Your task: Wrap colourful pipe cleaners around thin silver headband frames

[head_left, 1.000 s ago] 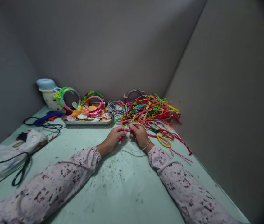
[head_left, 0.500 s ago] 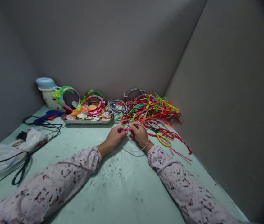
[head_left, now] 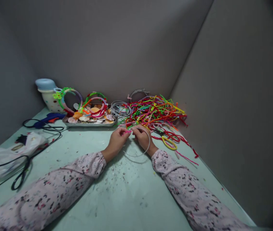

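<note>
My left hand [head_left: 119,138] is closed in a pinch on a short pink pipe cleaner [head_left: 128,131]. Close beside it, my right hand [head_left: 142,137] pinches the end of a thin grey wire [head_left: 149,141], its fingertips right by the pink piece. The wire curves over the right hand and loops down towards the table, its free end below the left hand. Whether the pink piece is wound round the wire is too small to tell. Both hands are above the pale green table [head_left: 127,199].
A metal tray [head_left: 90,125] holds shells and decorated hoops. Right of it lie coiled grey wire [head_left: 120,109] and a heap of coloured pipe cleaners [head_left: 158,110], with yellow-handled scissors [head_left: 169,143] in front. At left are a cup [head_left: 48,96], a blue glue gun [head_left: 47,120], black cord and a plastic bag [head_left: 13,155].
The wire loop has shifted left and now curves more openly below my hands. The pink piece shows less between my fingers, and my right fingertips have moved slightly left.
</note>
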`<state>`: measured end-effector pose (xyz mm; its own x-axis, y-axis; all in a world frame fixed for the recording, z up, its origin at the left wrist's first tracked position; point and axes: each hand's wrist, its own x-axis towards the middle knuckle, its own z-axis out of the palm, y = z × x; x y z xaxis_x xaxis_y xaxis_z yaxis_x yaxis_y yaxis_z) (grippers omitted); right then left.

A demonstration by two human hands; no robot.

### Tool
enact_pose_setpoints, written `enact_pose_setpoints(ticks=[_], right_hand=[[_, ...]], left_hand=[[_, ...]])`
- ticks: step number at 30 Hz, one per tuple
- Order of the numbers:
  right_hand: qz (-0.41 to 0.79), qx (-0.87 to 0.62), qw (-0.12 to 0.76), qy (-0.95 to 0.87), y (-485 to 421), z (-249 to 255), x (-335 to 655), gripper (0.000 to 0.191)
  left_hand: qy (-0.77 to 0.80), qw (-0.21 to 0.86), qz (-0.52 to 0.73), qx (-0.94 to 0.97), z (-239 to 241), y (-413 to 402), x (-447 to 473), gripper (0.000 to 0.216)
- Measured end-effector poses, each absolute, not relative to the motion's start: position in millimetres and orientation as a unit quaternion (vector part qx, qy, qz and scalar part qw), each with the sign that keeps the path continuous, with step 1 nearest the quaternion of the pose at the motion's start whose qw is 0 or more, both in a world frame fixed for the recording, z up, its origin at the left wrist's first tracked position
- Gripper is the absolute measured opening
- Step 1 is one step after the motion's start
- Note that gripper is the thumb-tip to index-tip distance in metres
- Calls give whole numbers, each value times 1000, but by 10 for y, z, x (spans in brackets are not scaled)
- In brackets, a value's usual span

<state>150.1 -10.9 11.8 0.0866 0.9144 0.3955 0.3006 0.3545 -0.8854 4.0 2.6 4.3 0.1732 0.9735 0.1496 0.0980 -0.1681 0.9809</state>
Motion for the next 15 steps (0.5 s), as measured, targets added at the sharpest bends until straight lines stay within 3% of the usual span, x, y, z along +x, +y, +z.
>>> enact_pose_setpoints(ticks=[8, 15], right_hand=[[284, -491, 546, -616, -122, 124, 1500, 24], [297, -485, 545, -616, -131, 152, 1480, 22]], left_hand=[[458, 362, 485, 651, 140, -44, 11, 17], [449, 352, 494, 656, 166, -66, 3, 15]])
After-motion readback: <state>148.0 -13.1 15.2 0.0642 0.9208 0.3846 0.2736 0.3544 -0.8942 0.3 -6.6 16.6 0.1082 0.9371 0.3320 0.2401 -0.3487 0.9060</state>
